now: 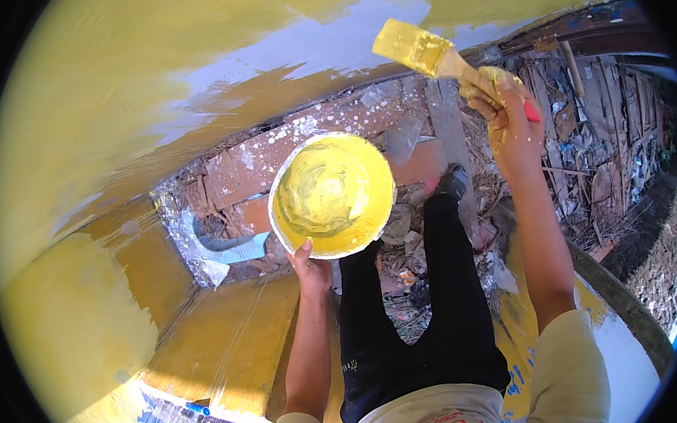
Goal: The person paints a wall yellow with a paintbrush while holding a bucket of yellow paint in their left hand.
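Observation:
My left hand [310,270] grips the near rim of a round white tub [275,207], with the thumb over its edge. Yellow paint [329,183] coats the inside of the tub, with greyish streaks across the bottom. Raised at the upper right, my right hand [508,111] is closed round the wooden handle of a wide paintbrush [422,51]. Thick yellow paint covers the bristles, which point up and left near the wall. Yellow paint is smeared on the fingers of that hand.
The wall [140,76] ahead is yellow with pale unpainted patches. Paint-spattered boards [252,166] lie along its foot, with a light-blue curved piece [237,248] at the left. Rubble and sticks surround my feet. Wooden debris [590,122] is heaped at the right.

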Demonstrator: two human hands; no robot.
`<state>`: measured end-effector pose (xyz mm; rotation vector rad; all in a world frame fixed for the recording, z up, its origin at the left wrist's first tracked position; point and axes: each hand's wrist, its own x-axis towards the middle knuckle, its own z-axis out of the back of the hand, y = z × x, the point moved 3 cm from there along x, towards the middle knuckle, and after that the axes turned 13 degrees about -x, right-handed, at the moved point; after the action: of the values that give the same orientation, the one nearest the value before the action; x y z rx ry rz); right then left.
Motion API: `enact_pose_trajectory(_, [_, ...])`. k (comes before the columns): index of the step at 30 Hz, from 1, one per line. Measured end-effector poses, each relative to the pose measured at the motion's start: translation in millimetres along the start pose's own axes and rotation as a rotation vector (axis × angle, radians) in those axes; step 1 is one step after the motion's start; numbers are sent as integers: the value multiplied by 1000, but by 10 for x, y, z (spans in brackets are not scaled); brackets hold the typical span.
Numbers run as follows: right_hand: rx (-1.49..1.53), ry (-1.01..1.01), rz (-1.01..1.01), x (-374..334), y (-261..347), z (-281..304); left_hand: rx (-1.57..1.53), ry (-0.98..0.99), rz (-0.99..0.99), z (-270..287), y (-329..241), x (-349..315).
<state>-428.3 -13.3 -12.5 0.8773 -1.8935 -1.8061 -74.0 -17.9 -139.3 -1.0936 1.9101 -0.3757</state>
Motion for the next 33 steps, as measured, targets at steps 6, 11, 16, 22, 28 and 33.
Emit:
enact_pose_trajectory(6, [-712,497,78,-780,-77,-276,-144,72,-37,-445,-113,135])
enact_pose_trajectory(11, [-1011,536,281,-919,-358,-508,-133,89,-74,-451,-79,96])
enact_pose_trajectory(16, [-418,281,-127,-884,-507,-443,-124,63,-114,-407,-111,94])
enact_pose_trajectory(22, [0,-124,-196,-450,-637,-200,3,-101,-100,-229,-39,213])
enact_pose_trajectory(28, [130,-420,77,592,-451,-107,1,-97,-73,33,4,141])
enact_pose_trajectory(33, [124,-441,199,330,-15,-147,15,-142,-26,310,-46,-156])
